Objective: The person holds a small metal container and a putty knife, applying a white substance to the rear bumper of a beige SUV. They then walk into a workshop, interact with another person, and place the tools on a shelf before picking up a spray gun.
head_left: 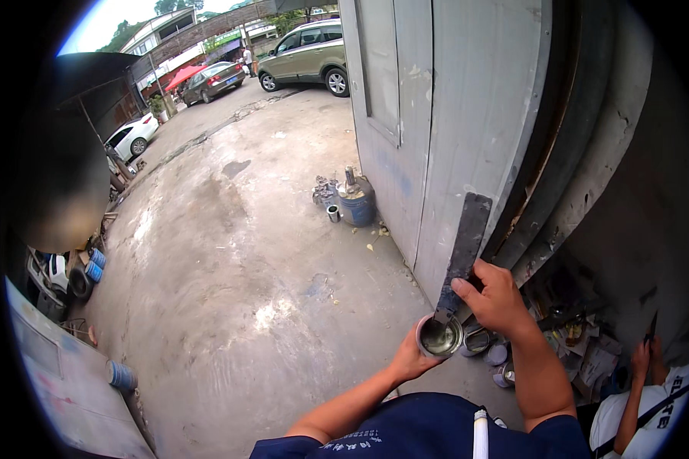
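Note:
My left hand is closed round a small open metal can, low in front of me. A dark, greenish-grey liquid shows inside its bright rim. In my right hand is a long, flat, dark stirring strip, stained with paint, pinched between thumb and fingers. It stands nearly upright and leans a little to the right at its top. Its narrow lower end reaches into the can's mouth; whether it touches the liquid I cannot tell.
A tall grey metal door stands just beyond my right hand. Paint cans and litter lie right of the can. Another person works at the lower right. A blue-grey drum stands beside the door; parked cars are farther off.

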Tool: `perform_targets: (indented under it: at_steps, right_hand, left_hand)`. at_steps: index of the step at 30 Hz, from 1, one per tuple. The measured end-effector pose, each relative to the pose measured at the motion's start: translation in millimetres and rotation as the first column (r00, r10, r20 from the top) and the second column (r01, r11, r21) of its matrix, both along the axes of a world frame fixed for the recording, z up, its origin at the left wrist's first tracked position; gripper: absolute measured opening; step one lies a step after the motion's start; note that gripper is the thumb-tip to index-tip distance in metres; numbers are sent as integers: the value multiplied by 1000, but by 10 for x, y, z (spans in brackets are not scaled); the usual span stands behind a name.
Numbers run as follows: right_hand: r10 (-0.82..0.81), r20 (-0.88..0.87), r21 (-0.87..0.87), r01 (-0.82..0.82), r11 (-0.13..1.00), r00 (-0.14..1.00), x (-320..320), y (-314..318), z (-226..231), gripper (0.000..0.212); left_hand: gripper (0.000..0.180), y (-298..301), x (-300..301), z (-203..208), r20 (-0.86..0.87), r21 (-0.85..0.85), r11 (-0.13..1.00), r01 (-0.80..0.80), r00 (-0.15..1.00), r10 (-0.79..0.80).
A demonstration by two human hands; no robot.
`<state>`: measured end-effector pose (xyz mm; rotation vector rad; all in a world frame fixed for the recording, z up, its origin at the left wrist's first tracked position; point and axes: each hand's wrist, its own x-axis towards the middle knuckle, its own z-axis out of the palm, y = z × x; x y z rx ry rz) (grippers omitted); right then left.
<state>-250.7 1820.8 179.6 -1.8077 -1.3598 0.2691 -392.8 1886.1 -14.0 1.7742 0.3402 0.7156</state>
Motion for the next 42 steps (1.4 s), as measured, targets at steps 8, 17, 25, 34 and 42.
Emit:
perform_targets:
  at_steps: [8,17,25,34,42]
  right_hand:
    - [-35,-55,344,52,937,998,156,158,95,21]
    - [63,-478,373,137,918,876,403,85,-141,17]
    - [42,-734,272,236,933,678,727,70,-758,14]
    - [-73,-889,66,285,956,452,846,8,-1166,13]
    - [-67,-929,34,264,964,364,945,42,-1465,16]
  left_hand:
    - [75,234,-57,149,-8,93,929,-358,933,360]
    - [73,184,19,194,25,50,876,-480,877,480]
    - [72,159,66,119,51,14,875,-484,875,482]
    - [72,115,66,63,34,18,862,-507,861,507]
    - [70,157,15,-7,62,-78,868,-490,867,494]
